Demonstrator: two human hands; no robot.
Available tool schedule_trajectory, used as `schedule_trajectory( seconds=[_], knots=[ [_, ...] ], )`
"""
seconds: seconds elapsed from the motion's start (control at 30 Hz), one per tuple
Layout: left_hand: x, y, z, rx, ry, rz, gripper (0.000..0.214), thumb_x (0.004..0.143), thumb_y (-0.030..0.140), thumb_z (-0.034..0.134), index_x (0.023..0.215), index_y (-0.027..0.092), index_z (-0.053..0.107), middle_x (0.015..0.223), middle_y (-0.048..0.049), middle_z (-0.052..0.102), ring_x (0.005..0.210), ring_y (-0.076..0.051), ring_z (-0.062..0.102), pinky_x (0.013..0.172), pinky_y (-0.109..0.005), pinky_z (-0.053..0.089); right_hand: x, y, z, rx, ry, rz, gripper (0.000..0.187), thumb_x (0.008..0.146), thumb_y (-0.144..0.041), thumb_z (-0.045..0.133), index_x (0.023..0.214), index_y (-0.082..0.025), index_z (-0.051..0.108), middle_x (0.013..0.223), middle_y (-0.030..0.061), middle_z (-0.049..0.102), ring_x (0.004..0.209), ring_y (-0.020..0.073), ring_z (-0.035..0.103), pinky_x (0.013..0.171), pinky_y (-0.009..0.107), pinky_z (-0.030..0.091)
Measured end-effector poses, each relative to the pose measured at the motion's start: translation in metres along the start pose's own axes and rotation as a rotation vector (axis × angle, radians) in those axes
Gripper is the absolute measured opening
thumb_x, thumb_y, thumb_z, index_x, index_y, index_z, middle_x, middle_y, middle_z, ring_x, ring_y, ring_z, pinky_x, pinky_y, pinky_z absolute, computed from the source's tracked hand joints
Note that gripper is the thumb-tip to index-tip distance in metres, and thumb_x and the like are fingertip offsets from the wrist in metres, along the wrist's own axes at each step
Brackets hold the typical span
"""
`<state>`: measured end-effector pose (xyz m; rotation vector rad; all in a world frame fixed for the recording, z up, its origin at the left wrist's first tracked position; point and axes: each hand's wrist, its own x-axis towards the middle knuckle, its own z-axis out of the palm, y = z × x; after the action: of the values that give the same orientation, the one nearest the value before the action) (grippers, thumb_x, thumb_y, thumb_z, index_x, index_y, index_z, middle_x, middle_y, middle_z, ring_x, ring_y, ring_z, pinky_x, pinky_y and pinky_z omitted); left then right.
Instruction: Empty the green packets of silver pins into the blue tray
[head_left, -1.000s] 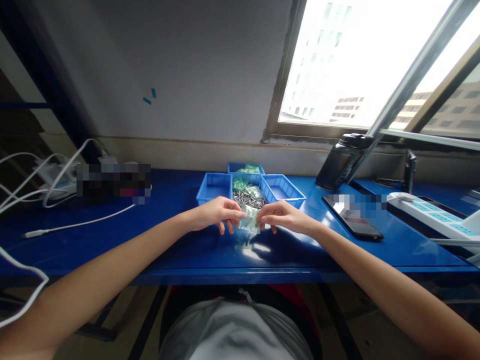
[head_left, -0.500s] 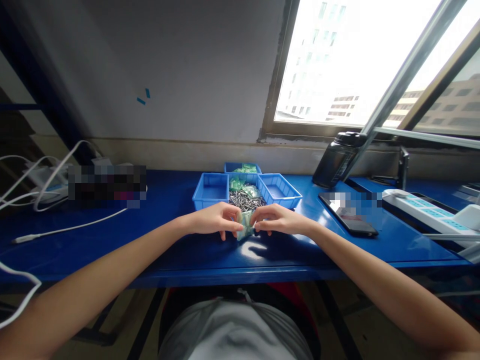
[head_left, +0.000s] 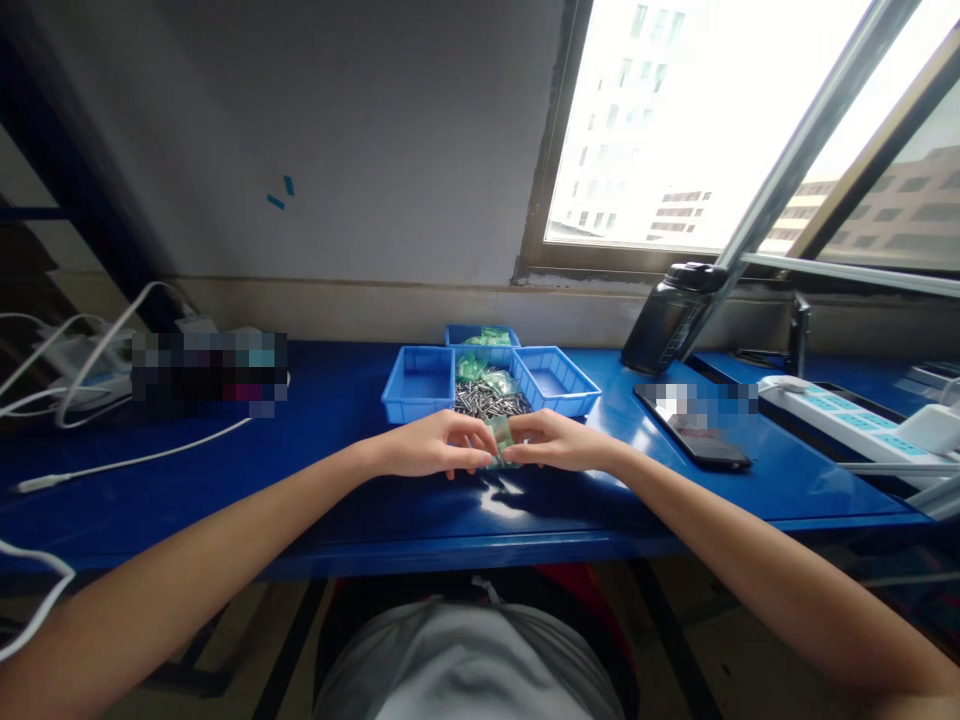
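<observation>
My left hand [head_left: 433,446] and my right hand [head_left: 556,441] meet just above the blue table [head_left: 337,490], and both pinch a small clear green plastic bag [head_left: 499,438] between their fingertips. The bag is folded up small between the two hands. Right behind them stands a blue tray [head_left: 487,398] filled with small silver metal pins and a few green bags. An empty-looking blue tray [head_left: 418,384] sits to its left and another blue tray [head_left: 555,381] to its right. A fourth blue tray [head_left: 484,336] with green bags is behind.
A dark bottle [head_left: 666,318] leans at the window sill. A black phone [head_left: 694,432] lies to the right of the trays, and a white power strip [head_left: 847,420] further right. White cables [head_left: 127,460] and chargers lie on the left side of the table.
My hands have drawn closer together and lower toward the table, and the green bag between them has gone from hanging open to being folded small.
</observation>
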<state>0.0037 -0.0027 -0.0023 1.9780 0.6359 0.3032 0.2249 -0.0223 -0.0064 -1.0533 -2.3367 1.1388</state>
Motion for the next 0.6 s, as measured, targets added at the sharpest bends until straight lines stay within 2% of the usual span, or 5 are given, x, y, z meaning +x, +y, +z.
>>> schedule_trajectory(
  seconds=[0.17, 0.27, 0.5, 0.6],
  knots=[
    [-0.001, 0.001, -0.004, 0.042, 0.188, -0.027, 0.037, 0.076, 0.05, 0.056, 0.073, 0.014, 0.057, 0.062, -0.0006, 0.057, 0.055, -0.012, 0.055, 0.047, -0.02, 0.046, 0.002, 0.004, 0.001, 0.036, -0.001, 0.02, 0.027, 0.084, -0.038, 0.052, 0.092, -0.014, 0.061, 0.067, 0.0001, 0.057, 0.057, 0.0096, 0.051, 0.048, 0.019, 0.041],
    [-0.001, -0.001, -0.006, 0.075, 0.267, -0.061, 0.04, 0.077, 0.053, 0.054, 0.07, 0.014, 0.052, 0.054, 0.0012, 0.054, 0.043, -0.009, 0.05, 0.041, -0.019, 0.043, 0.002, 0.005, 0.0, 0.054, 0.003, 0.026, 0.025, 0.083, -0.038, 0.054, 0.09, -0.014, 0.058, 0.067, 0.0005, 0.057, 0.059, 0.0107, 0.054, 0.049, 0.019, 0.043],
    [0.003, -0.008, -0.004, 0.063, 0.289, -0.12, 0.042, 0.071, 0.057, 0.059, 0.076, 0.016, 0.05, 0.061, 0.0013, 0.053, 0.047, -0.011, 0.054, 0.034, -0.018, 0.041, 0.002, 0.007, -0.001, 0.105, 0.021, 0.005, 0.028, 0.082, -0.039, 0.056, 0.096, -0.015, 0.053, 0.068, -0.0003, 0.056, 0.063, 0.0116, 0.055, 0.049, 0.019, 0.044],
    [0.003, -0.009, -0.004, 0.072, 0.258, -0.128, 0.042, 0.071, 0.056, 0.06, 0.079, 0.016, 0.05, 0.064, 0.001, 0.054, 0.048, -0.012, 0.056, 0.034, -0.018, 0.042, 0.002, 0.008, -0.001, 0.134, 0.038, 0.003, 0.032, 0.081, -0.04, 0.058, 0.101, -0.017, 0.051, 0.07, -0.0008, 0.057, 0.064, 0.0113, 0.056, 0.05, 0.019, 0.044]
  ],
)
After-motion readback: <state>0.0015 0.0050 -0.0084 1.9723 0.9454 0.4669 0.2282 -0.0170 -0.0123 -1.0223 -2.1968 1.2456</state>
